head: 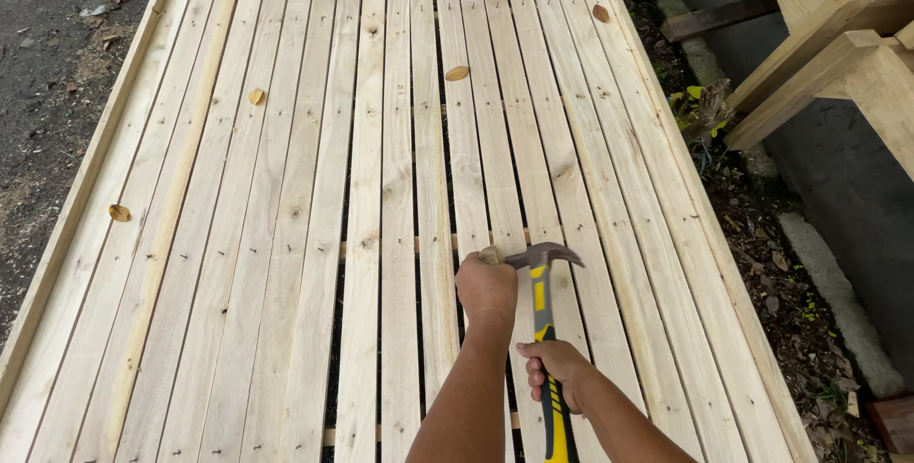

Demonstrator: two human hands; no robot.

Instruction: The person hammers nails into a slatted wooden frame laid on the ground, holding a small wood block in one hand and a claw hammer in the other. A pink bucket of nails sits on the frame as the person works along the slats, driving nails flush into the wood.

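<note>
Outdoors, pale slatted wooden decking (286, 235) stretches ahead; my left hand (486, 287) rests fisted on a slat, my right hand (555, 365) grips a yellow-black hammer (543, 301).

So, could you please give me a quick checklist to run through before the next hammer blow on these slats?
1. Right hand gripping the hammer handle: ok.
2. Hammer head raised over the slat: ok.
3. Left hand clear of the head: not ok, the fist sits right beside it.
4. Nail upright under the left hand: cannot tell, hidden.
5. Slat resting on the crosspiece: ok.
6. Leaves away from the strike spot: ok.
</note>
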